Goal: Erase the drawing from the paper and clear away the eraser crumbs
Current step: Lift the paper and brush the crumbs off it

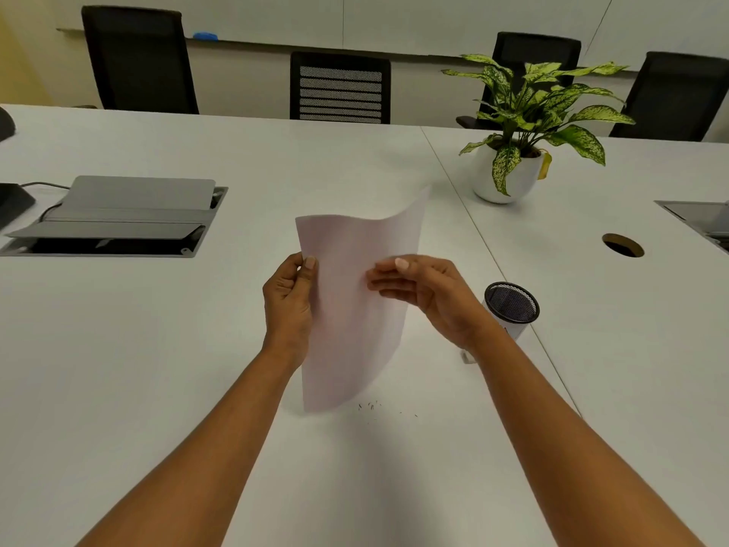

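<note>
A white sheet of paper [355, 294] is held upright above the white table [157, 349], its lower corner near the tabletop and its top curling to the right. My left hand [288, 298] pinches the paper's left edge between thumb and fingers. My right hand [426, 294] lies flat against the paper's right side with fingers stretched out. I see no drawing on the side facing me. A small scatter of dark eraser crumbs [371, 406] lies on the table just right of the paper's lower corner. A small white eraser [468, 357] sits partly hidden behind my right wrist.
A black mesh pen cup [511, 305] stands right of my right hand. A potted plant [509, 167] sits at the back right, near a round cable hole [623, 245]. An open cable box [114, 219] lies at the left. Black chairs [339, 88] line the far side.
</note>
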A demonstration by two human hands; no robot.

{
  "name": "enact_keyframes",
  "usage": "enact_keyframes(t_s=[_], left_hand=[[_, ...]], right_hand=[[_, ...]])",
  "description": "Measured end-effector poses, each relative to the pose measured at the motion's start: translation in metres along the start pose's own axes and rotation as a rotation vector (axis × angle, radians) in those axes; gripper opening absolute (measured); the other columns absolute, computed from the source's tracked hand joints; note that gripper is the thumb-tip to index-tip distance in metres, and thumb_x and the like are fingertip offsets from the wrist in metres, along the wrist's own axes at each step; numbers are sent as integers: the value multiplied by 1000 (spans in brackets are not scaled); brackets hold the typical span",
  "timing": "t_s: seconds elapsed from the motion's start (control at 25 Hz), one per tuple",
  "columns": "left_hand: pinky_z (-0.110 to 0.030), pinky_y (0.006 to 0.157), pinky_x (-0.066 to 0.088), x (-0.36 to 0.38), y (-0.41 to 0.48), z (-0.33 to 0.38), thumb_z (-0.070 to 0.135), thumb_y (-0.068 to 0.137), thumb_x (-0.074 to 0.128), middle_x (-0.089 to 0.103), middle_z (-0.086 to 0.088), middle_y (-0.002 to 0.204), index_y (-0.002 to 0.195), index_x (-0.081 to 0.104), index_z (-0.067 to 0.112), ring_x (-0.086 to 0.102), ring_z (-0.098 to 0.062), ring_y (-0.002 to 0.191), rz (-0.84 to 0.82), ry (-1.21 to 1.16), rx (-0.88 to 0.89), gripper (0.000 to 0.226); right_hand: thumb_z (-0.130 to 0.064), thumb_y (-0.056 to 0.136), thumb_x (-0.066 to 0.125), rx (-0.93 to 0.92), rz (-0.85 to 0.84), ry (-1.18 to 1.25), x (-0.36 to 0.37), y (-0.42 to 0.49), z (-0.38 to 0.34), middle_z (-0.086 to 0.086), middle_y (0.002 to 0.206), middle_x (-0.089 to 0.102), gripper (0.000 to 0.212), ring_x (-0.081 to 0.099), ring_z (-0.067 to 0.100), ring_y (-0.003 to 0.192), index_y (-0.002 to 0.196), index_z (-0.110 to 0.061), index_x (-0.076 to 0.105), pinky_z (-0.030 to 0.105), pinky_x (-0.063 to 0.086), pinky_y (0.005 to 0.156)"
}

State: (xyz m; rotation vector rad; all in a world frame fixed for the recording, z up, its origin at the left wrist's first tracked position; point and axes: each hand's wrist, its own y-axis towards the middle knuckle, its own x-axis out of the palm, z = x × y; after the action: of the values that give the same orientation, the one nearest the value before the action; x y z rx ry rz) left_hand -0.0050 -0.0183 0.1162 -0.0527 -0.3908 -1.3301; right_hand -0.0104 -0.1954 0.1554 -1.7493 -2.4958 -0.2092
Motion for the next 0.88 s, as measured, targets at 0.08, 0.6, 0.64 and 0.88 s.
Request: enact_keyframes(t_s=[0.08, 0.6, 0.64, 0.88], left_hand=[[-23, 80, 49, 2, 1, 1, 18, 93, 49, 69, 15, 82, 74, 69, 29, 60, -7, 82, -16, -46, 4, 29], [-16, 76, 47, -5, 9, -7, 17, 93, 49, 67, 19, 77, 82, 63, 23, 59, 1, 77, 82, -35, 0, 18], [-15, 75, 46, -5, 9, -8, 17, 93, 50, 66, 18, 79, 83, 63, 23, 59, 2, 77, 107, -28, 5, 18], [-16, 75, 47, -14, 11, -10, 19, 93, 50, 63, 11, 86, 84, 62, 25, 57, 2, 76, 175, 33, 24, 16]], right_hand=[[-20, 77, 55, 103, -15, -66, -5, -2, 20, 2, 80, 75, 19, 69, 17, 81, 82, -14, 72, 25, 53, 80], [-18, 72, 76, 205, 401, -288, -42, -15, 80, -1, 116, 59, 56, 55, 12, 106, 120, -18, 46, 31, 43, 91], [-14, 75, 72, 186, 413, -243, -42, -14, 80, 2, 105, 65, 38, 61, 13, 98, 109, -16, 54, 32, 45, 91], [-7, 85, 60, 46, 548, -113, -37, -15, 85, 3, 86, 67, 11, 64, 10, 78, 84, -16, 56, 26, 51, 78]])
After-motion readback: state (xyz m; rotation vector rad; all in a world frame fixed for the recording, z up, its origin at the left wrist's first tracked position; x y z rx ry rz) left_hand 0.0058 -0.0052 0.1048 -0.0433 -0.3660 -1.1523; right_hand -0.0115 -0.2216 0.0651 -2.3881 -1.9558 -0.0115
